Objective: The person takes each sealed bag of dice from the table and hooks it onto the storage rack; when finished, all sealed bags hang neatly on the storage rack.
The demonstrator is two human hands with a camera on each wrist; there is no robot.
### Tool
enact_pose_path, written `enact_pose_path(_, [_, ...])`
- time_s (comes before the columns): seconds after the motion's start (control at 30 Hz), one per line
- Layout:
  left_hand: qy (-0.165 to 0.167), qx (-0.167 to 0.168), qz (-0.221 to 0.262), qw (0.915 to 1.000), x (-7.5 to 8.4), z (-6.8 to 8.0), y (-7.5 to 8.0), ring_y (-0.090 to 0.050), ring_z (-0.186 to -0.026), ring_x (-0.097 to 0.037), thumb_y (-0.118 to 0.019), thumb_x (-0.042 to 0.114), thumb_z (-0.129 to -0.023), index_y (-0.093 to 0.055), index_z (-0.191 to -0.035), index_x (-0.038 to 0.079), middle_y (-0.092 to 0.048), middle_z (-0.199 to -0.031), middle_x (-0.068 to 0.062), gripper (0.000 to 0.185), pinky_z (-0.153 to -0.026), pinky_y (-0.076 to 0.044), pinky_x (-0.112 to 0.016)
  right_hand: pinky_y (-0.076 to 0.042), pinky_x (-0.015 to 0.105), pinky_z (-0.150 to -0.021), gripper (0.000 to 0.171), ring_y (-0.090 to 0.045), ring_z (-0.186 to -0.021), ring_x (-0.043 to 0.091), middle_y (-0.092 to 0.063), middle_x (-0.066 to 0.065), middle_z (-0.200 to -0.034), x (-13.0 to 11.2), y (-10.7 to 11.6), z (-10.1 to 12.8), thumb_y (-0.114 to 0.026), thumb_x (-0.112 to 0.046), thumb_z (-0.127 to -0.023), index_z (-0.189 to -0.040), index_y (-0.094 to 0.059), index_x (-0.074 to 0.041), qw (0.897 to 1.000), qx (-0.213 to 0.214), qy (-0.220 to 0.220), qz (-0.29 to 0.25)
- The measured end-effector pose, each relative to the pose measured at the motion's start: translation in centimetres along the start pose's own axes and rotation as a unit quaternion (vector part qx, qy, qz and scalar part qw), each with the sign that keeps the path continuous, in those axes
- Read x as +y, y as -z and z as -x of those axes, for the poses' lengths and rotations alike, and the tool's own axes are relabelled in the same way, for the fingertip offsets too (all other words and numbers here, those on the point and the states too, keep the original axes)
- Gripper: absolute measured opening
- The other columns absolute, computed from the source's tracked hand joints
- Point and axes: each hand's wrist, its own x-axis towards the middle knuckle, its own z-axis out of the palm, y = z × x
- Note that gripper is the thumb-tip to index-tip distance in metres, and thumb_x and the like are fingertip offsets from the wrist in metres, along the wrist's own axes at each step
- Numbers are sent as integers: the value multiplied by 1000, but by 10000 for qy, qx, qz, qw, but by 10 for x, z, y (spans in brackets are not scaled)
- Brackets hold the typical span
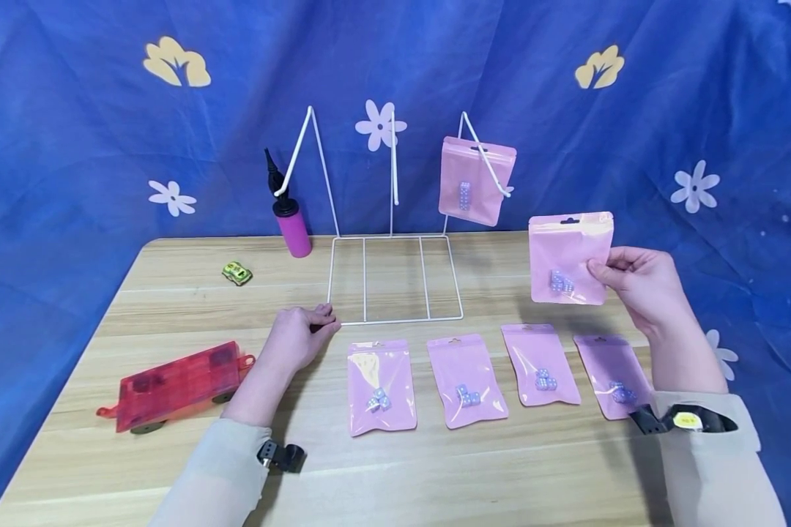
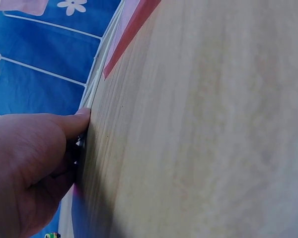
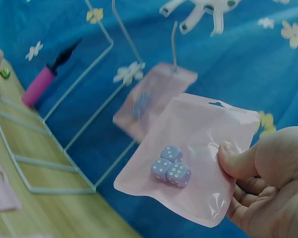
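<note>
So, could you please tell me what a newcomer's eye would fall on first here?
Probably on the glossy pink plastic pouch of lavender dice in the person's right grip, at the head view's right. Then the white wire rack at the pale wooden table's back, with a second pink plastic pouch hanging from its right hook. The red translucent toy cart, at the table's left, may follow.

No legible text. Yellow label on black right-wrist strap, head view 4 o'clock: print too small to read. Dice in held pink zip pouch, right wrist view 5 o'clock: white pips.
</note>
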Motion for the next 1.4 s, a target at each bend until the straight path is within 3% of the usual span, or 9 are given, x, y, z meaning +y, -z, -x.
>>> enact_pose_path(0.3, [23, -3, -13, 10000, 0, 0, -1, -70, -119, -37, -82, 12, -95, -81, -106, -4, -73, -122, -19, 20, -108, -50, -55, -56, 18, -64, 5, -67, -72, 12, -77, 9, -84, -28, -20, 16, -77, 11, -91, -96, -78, 10, 9939, -755, 583, -546])
enact_pose_path(0.5, [33, 2, -44, 10000, 0, 0, 0, -69, -119, -38, -81, 12, -95, -81, -107, -4, -72, -123, -19, 21, -108, -50, -55, -55, 19, -64, 9, -65, -72, 12, -76, 10, -83, -37, -41, 13, -72, 16, -92, -95, -78, 11, 9881, -1051, 691, -887])
enact_pose_path(0.67, [80, -39, -33, 10000, -1, 1, 0, -68, -120, -38, -82, 12, -95, -81, -108, -4, -72, -124, -18, 21, -109, -49, -55, -55, 19, -64, 11, -65, -72, 13, -76, 10, -82, -39, -58, 7, -69, 17, -94, -94, -78, 10, 9857, -1139, 678, -1040])
enact_pose_path(0.93, [112, -33, -14, 9999, -1, 0, -2, -69, -120, -37, -81, 13, -95, -81, -107, -4, -72, -124, -18, 21, -109, -49, -55, -55, 19, -64, 4, -66, -72, 12, -76, 9, -83, -32, -75, -1, -79, 8, -91, -95, -79, 8, 9836, -1217, 587, -1198])
enact_pose_path(1.4, [0, 128, -108, 9999, 0, 0, -2, -71, -116, -37, -83, 11, -93, -82, -103, -3, -74, -119, -18, 17, -107, -51, -55, -55, 19, -64, 3, -68, -73, 11, -78, 8, -84, -20, -93, -13, -79, 6, -91, -94, -80, 4, 9805, -1223, 415, -1479])
